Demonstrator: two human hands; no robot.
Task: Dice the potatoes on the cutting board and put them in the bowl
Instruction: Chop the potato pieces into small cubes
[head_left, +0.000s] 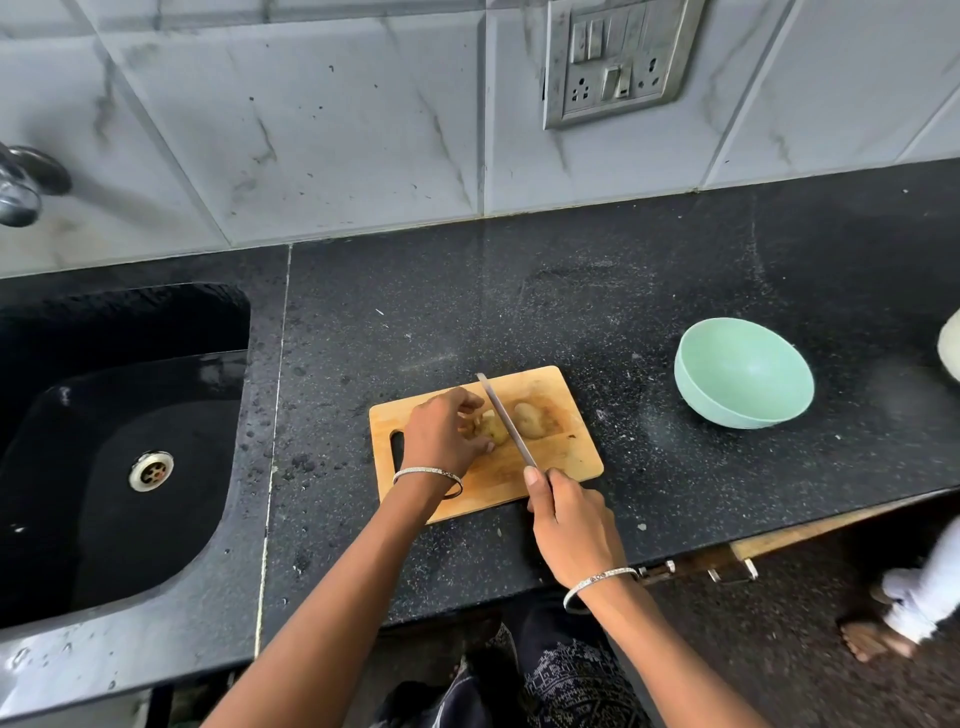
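Progress: early stage. Wooden cutting board taken as reference. Two potato pieces lay near the board's centre: one under the left hand, the other just to its right, on the far side of the blade. Both looked like large pieces, not dice; no small cubes visible on the board. Left hand's fingers curled over and pinned the nearer piece. Right hand, at the board's near edge, was clenched around the handle of the knife, blade running diagonally between the two pieces. Green bowl stood well to the right of the board, apparently empty. Judged remaining: essentially all dicing, then the transfer.
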